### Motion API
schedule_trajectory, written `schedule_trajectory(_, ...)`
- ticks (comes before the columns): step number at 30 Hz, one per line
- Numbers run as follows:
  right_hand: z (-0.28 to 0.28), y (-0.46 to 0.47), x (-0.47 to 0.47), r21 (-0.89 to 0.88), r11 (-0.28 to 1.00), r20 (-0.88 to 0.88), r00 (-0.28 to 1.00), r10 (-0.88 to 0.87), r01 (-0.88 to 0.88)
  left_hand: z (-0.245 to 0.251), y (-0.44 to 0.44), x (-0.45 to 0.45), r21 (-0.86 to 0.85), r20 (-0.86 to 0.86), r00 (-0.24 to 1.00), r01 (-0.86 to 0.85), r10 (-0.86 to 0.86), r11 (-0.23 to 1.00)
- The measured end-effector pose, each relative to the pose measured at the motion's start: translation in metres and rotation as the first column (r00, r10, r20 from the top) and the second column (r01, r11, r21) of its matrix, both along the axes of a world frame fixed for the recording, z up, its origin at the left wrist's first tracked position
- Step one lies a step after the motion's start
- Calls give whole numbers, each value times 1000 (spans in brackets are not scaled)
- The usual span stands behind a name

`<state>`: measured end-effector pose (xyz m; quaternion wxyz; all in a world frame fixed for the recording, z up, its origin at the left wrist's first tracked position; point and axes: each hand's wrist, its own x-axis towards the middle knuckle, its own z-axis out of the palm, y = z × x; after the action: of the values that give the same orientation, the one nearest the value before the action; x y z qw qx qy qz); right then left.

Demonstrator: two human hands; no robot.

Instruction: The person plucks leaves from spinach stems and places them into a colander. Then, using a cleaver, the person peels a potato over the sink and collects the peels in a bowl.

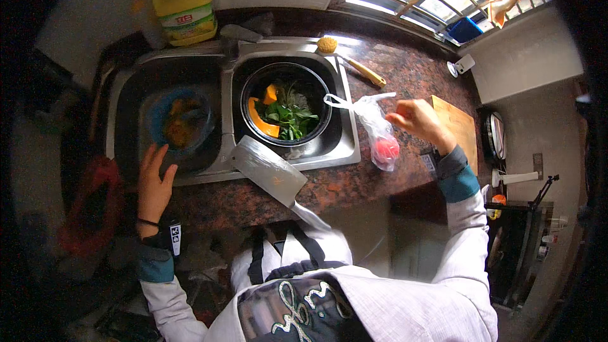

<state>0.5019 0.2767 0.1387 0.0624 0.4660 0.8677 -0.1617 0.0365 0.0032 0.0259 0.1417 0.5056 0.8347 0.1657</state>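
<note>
My left hand hangs over the front edge of the left sink basin, fingers apart and holding nothing. Beyond it in that basin lies a blue bowl with orange-brown contents. My right hand is beside a knotted clear plastic bag with a red item in it; its fingers are curled, and whether they touch the bag cannot be told. A round metal pot in the right basin holds pumpkin pieces and green leaves. A cleaver lies across the sink's front rim, its handle towards me.
A dish brush rests behind the bag on the granite counter. At the right is a wooden cutting board. A yellow jug stands behind the left basin. The steel faucet is between the basins.
</note>
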Motion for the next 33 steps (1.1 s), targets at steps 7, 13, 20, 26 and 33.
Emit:
schedule_trajectory(7,-40,-17,2,64,996,-24,998,66,-64,8,-28,-5,105,90,995,-42,33,994)
schedule_trajectory(13,-40,-34,-54,-530,807,-396,765,-507,261,-13,-18,9,551,198,955,77,-220,831)
schedule_trajectory(20,-16,-54,-116,-443,777,-422,868,260,-448,-14,-4,73,653,311,945,-137,-99,745)
schedule_trajectory(26,-11,-94,-242,-443,623,-453,761,465,-644,-37,-85,120,616,307,940,-314,147,723)
schedule_trajectory(33,-36,-208,-269,-326,190,-530,346,774,-926,-59,-183,243,184,496,712,-646,497,741)
